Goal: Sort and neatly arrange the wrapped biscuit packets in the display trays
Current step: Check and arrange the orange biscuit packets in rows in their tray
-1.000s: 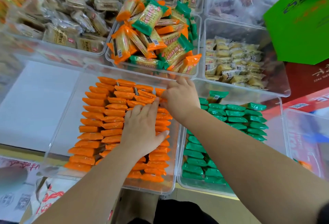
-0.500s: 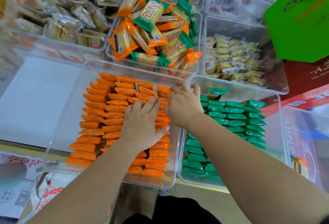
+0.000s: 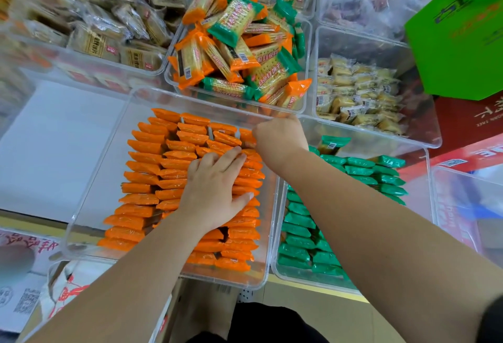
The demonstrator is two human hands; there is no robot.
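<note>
Here, head view only. A clear tray (image 3: 89, 198) sits at frame centre, and the orange packets (image 3: 168, 163) are packed in it in four overlapping columns that run from 6 to 12 o'clock. The left hand (image 3: 215, 190) is laid flat on the two right columns, palm down. Its fingers (image 3: 231, 157) are straight and slightly spread, pointed to 1 o'clock and pressed on the wrappers; nothing is gripped. The right hand (image 3: 280, 135) is placed at the tray's 1 o'clock corner, knuckles up, with the fingers curled down onto the far end of the rightmost column. Whether a packet is pinched cannot be told, as the fingertips are hidden under the hand.

At 3 o'clock, just beside the first tray, a second clear tray (image 3: 381, 148) is seen. The green packets (image 3: 299, 231) are lined up in it in rows, partly covered by the right forearm. One green packet (image 3: 333, 144) is set apart at its far end, tilted.

At 12 o'clock a heaped bin (image 3: 236, 104) of mixed orange and green cracker packs (image 3: 239, 51) is seen, unsorted. At 2 o'clock a bin of pale yellow wrapped cakes (image 3: 359, 92) is placed. At 10 o'clock brown wrapped packs (image 3: 109, 40) are piled loosely. A green box (image 3: 462, 32) is seen at the upper right edge. Bare white tabletop (image 3: 54, 146) is visible at 9 o'clock.
</note>
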